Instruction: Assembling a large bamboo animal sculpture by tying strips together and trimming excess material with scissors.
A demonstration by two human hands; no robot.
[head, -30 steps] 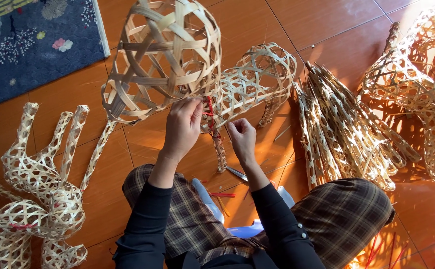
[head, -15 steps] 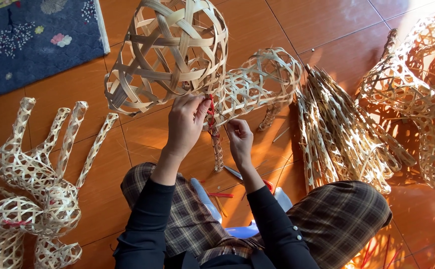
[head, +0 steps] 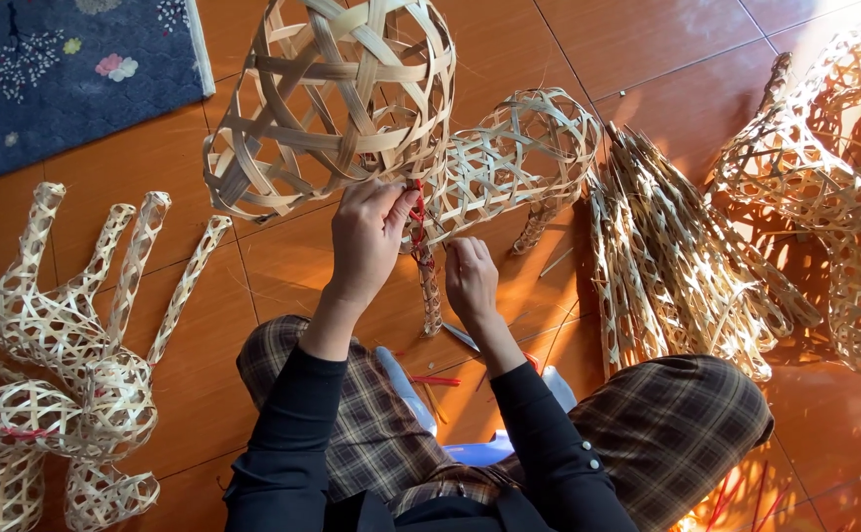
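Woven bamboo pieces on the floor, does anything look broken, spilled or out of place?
Nothing looks damaged. Loose red strips and thin slivers lie scattered on the floor tiles between the knees. The left hand and right hand work at a red tie joining the large woven ball to the finer woven body.

Bare floor (head: 253, 286) lies open left of the hands, while the woven head (head: 332, 99) and body (head: 509, 158) block above, the cone bundle (head: 677, 266) crowds the right, and the knees close in below.
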